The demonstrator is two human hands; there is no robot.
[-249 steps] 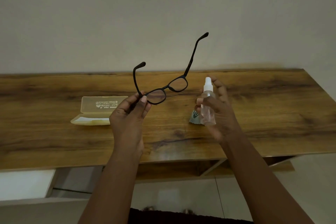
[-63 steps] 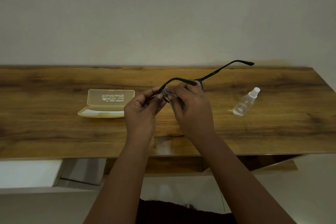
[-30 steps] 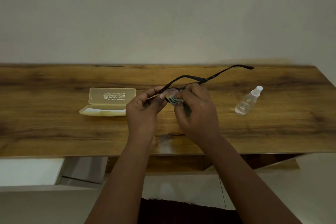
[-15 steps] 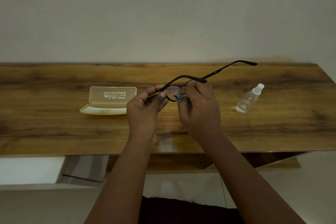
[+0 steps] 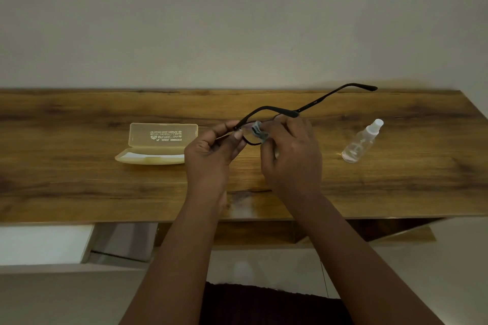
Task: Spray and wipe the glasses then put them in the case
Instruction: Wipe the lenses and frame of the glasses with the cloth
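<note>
Reaching forward over the counter [image 5: 79,192], both forearms are seen as before, with the glasses [image 5: 266,109] held just above the wood between the two hands. The left hand [image 5: 211,155] has its grip pinched on the frame's left end, as half a second ago. The right hand [image 5: 293,155] has its grip clamped on the grey cloth [image 5: 257,132], which is pressed on a lens; the cloth is shifted slightly leftward since then. One temple arm is still pointed up and to the right. Farther left, the open case [image 5: 158,144] is unmoved; to the right, the spray bottle [image 5: 360,141] is left lying where it was.
</note>
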